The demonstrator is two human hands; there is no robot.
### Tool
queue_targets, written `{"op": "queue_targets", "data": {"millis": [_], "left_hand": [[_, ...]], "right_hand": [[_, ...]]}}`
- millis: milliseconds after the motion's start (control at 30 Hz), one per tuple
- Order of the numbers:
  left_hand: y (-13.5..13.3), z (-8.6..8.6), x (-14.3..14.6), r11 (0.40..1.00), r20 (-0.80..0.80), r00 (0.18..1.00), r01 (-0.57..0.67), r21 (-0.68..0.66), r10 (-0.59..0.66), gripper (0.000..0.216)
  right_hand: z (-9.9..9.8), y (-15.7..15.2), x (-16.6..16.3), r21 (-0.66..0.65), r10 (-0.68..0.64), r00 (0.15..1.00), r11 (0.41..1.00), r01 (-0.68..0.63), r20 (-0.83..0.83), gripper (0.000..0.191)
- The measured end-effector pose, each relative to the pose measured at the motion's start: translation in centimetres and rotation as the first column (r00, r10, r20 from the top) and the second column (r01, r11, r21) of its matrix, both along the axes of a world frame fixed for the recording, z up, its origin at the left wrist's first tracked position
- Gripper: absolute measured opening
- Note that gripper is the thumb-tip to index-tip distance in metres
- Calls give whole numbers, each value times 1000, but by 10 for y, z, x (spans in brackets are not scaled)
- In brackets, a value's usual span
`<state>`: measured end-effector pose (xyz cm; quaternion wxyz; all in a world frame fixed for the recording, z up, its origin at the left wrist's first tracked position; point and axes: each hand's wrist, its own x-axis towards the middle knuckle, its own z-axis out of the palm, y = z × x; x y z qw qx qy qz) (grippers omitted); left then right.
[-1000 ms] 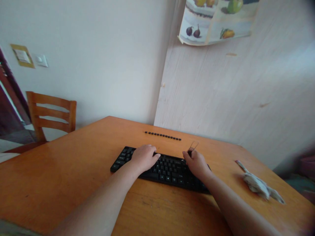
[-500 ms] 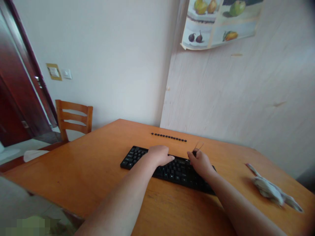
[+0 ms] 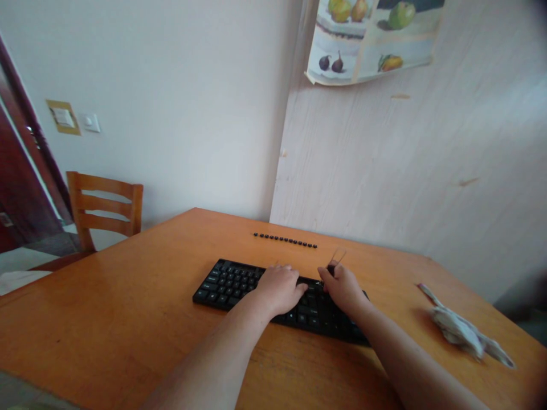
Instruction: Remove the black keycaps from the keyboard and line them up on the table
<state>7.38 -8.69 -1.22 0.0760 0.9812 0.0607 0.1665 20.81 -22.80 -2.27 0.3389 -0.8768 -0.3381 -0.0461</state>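
Observation:
A black keyboard (image 3: 233,283) lies on the wooden table (image 3: 128,307). My left hand (image 3: 278,288) rests palm down on the middle of the keyboard, its fingers curled onto the keys. Close to its right, my right hand (image 3: 342,287) is closed around a thin wire keycap puller (image 3: 335,260), whose loop sticks up above the keyboard's top row. A row of several small black keycaps (image 3: 285,240) is lined up on the table behind the keyboard.
A crumpled grey cloth (image 3: 464,332) lies on the table at the right. A wooden chair (image 3: 105,208) stands at the far left by the wall. Walls meet in a corner just behind the table, with a fruit poster (image 3: 371,37) above.
My left hand has slid to the right along the keyboard, from its left part to its middle, ending close to my right hand. The camera view has swung slightly.

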Motion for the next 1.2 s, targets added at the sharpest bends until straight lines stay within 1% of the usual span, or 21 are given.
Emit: {"op": "queue_targets", "data": {"millis": [100,200,333,467,633,800,967,1067,1133,1200], "left_hand": [[0,-3,1,1000,19,1000,3,14,-3,39],[0,-4,1,1000,26,1000,-3,19,3,38],[-1,-2,0,1000,25,1000,2,23,-3,38],[-1,1,-2,1000,14,1000,8,10,-8,36],[0,-1,-1,1000,15,1000,8,-11,-8,37],[2,-2,-1,999,24,1000,21,-38,-20,35],[2,0,-3,997,25,999,32,-65,-30,34],[1,1,-3,995,35,999,34,-95,-31,34],[-1,1,-3,991,56,998,31,-128,-24,33],[-4,2,-1,981,109,994,34,-190,-13,30]], "right_hand": [[0,0,0,-12,-7,1000,1000,7,-3,26],[-2,-2,-3,-30,9,999,1000,-8,31,25],[-5,-3,-7,-46,8,998,999,-6,55,25],[-3,-4,-8,-18,-43,999,999,43,32,27],[0,-5,-10,31,-76,997,997,76,18,29],[-3,-6,-11,108,-103,994,989,105,-18,29],[0,-9,-8,252,-112,985,957,142,-130,32],[4,-10,-11,320,-55,983,941,109,-174,32],[5,-9,-16,389,17,980,919,62,-198,32],[6,-7,-21,463,108,968,886,10,-228,32]]}}
